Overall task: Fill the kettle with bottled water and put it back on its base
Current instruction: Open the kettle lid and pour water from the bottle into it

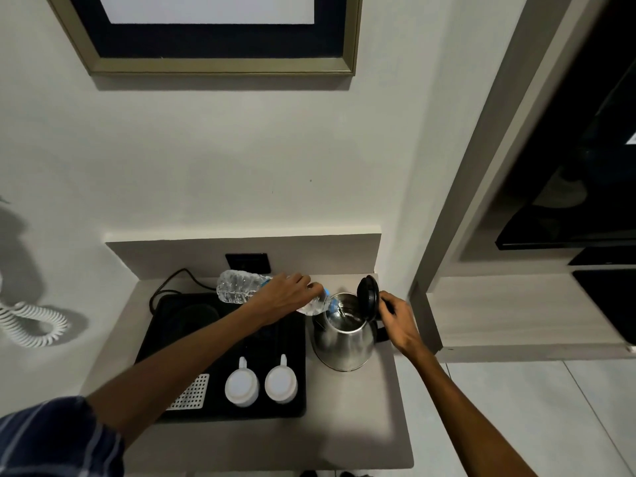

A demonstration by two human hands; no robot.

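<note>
you're mid-pour: your left hand grips the tipped bottle over the open kettle, your right hand grasps its handle; returning it to the base remains.

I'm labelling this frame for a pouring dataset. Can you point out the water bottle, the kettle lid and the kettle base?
water bottle [237, 286]: head view, on its clear ribbed body.
kettle lid [368, 297]: head view, on the raised black lid.
kettle base [199, 313]: head view, on the round black disc on the tray.

Two cups, one kettle, one bottle
</note>
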